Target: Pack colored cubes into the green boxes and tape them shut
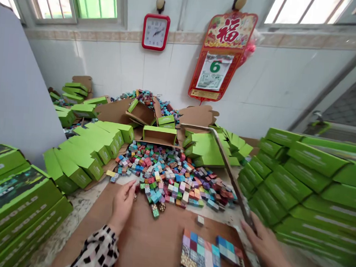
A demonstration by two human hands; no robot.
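Observation:
My right hand (260, 237) grips a long, bent metal bar (229, 167). The bar reaches forward past the heap of small patterned cubes (169, 173), and its far end turns left in front of an open green box. At the heap's near left edge, my left hand (122, 205) has its fingers pinched together. Small dark reddish cubes show at its fingertips, but whether one is held I cannot make out. On the brown cardboard sheet (145, 245), cubes lie in a tight flat block (200, 253), with a smaller row (230, 250) beside it. One pale cube (200, 220) sits apart.
Stacked green boxes stand at the right (303, 179) and at the near left (14, 203). More green boxes (82, 151) line the heap's left side. An open box (159, 135) lies behind it. A clock (155, 32) and a calendar (221, 59) hang on the tiled wall.

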